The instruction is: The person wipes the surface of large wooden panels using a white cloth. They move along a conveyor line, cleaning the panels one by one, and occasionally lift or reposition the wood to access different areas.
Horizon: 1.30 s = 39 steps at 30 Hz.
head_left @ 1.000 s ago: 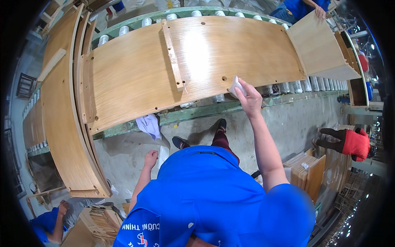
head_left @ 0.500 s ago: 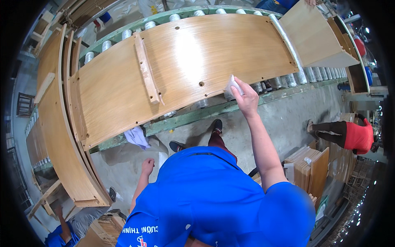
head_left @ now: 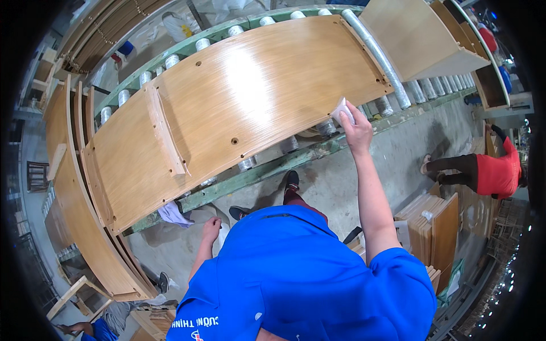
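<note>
A long, glossy wooden panel [head_left: 210, 102] lies across the rollers, with a wooden batten [head_left: 165, 131] fixed across its left part and several dark holes in it. At the panel's near edge, toward its right end, my right hand [head_left: 358, 132] grips a crumpled whitish pad [head_left: 343, 111], its exact kind unclear. The pad is at the edge, and I cannot tell whether it presses on the wood. My left hand [head_left: 211, 229] hangs low beside my body with curled fingers, away from the panel. A pale lilac cloth [head_left: 173, 213] hangs near it, by the green frame.
The green-framed roller conveyor [head_left: 244, 181] runs beneath the panel. Curved panels [head_left: 85, 227] stand at left. A pale wooden cabinet piece [head_left: 418, 40] sits at the far right. Stacked boards [head_left: 424, 227] are at lower right, near a person in red [head_left: 496, 170]. Another person [head_left: 102, 328] is at lower left.
My right hand has slid the pad rightward along the near edge, closer to the panel's right end. My view has shifted, so the panel appears farther left. My left hand stays low and closed.
</note>
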Each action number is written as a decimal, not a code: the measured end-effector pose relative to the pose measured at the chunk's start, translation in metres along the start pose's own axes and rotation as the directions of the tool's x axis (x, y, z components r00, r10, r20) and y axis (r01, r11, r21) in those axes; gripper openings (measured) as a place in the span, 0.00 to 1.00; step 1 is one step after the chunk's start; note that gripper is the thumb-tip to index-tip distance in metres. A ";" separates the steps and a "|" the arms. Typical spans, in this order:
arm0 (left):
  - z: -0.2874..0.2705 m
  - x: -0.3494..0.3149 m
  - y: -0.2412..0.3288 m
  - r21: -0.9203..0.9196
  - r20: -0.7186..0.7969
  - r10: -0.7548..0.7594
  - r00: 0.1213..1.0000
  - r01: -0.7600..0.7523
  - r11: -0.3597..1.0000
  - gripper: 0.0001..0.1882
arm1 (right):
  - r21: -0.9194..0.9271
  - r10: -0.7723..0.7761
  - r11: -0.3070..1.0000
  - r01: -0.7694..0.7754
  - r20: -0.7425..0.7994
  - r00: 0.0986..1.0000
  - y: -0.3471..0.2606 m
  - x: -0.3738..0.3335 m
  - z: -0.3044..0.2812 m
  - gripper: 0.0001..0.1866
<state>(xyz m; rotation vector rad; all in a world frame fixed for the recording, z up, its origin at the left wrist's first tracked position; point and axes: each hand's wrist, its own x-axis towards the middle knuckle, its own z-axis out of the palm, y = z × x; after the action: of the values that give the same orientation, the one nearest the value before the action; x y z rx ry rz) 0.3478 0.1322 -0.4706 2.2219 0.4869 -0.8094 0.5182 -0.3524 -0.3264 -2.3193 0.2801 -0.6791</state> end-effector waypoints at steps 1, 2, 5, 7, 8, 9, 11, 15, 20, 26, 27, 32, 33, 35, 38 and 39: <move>0.001 0.001 0.004 0.009 0.002 0.002 1.000 -0.002 1.000 0.15 | -0.003 0.010 1.000 -0.010 0.018 1.000 0.002 0.001 0.001 0.18; 0.003 0.002 0.009 -0.002 0.003 0.010 1.000 -0.010 1.000 0.15 | -0.012 0.019 1.000 -0.018 0.034 0.999 0.005 0.002 -0.001 0.18; 0.006 0.001 0.018 -0.006 0.001 0.023 1.000 -0.023 1.000 0.15 | -0.042 -0.022 0.999 0.023 0.037 0.999 0.012 0.005 0.000 0.18; 0.005 0.000 0.021 0.029 -0.001 0.019 1.000 -0.019 0.999 0.14 | -0.047 -0.024 0.999 0.026 0.050 0.998 0.017 0.008 -0.002 0.18; 0.004 -0.001 0.023 0.039 0.001 0.021 1.000 -0.021 0.999 0.14 | -0.050 -0.024 0.998 0.027 0.055 0.998 0.019 0.010 -0.003 0.18; 0.004 -0.003 0.025 0.049 0.003 0.023 1.000 -0.024 0.999 0.14 | -0.047 -0.021 0.999 0.023 0.051 0.998 0.022 0.012 -0.005 0.18; 0.004 -0.006 0.028 0.063 0.007 0.012 1.000 -0.012 0.998 0.15 | -0.041 -0.014 0.999 0.015 0.044 0.999 0.029 0.016 -0.008 0.18; 0.009 -0.011 0.040 0.098 0.019 -0.043 0.999 0.041 0.994 0.16 | -0.027 0.029 0.999 -0.029 0.011 1.000 0.049 0.029 -0.019 0.19; 0.021 -0.011 0.063 0.103 0.020 -0.069 0.997 0.067 0.992 0.17 | -0.019 0.072 0.997 -0.074 -0.058 0.996 0.086 0.052 -0.034 0.20; 0.035 -0.008 0.093 0.105 0.011 -0.029 1.000 0.028 0.994 0.17 | -0.060 0.137 0.987 -0.147 -0.156 0.978 0.130 0.085 -0.057 0.18; 0.037 -0.009 0.097 0.125 0.012 -0.021 1.000 0.019 0.992 0.17 | -0.068 0.164 0.982 -0.177 -0.167 0.972 0.137 0.091 -0.060 0.19; 0.049 -0.008 0.117 0.125 0.014 -0.005 1.000 0.003 0.992 0.16 | -0.152 0.134 0.972 -0.177 -0.257 0.957 0.175 0.113 -0.083 0.18; 0.051 -0.008 0.120 0.132 0.014 -0.006 1.000 0.004 0.991 0.16 | -0.119 0.148 0.976 -0.183 -0.255 0.955 0.181 0.116 -0.086 0.18; 0.056 -0.010 0.126 0.131 0.006 -0.013 1.000 0.013 0.991 0.16 | -0.140 0.190 0.965 -0.223 -0.215 0.958 0.189 0.120 -0.089 0.18; 0.067 -0.008 0.134 0.127 0.009 -0.023 1.000 0.022 0.992 0.17 | -0.145 0.150 0.973 -0.180 -0.195 0.969 0.198 0.127 -0.090 0.19; 0.067 -0.009 0.134 0.143 0.014 -0.030 0.999 0.028 0.989 0.17 | -0.132 0.119 0.980 -0.145 -0.188 0.975 0.200 0.130 -0.087 0.19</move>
<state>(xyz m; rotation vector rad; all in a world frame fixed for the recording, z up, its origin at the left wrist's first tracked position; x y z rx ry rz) 0.3877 -0.0086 -0.4356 2.3418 0.4677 -0.9017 0.5779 -0.5975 -0.3558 -2.3533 0.5799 -0.8251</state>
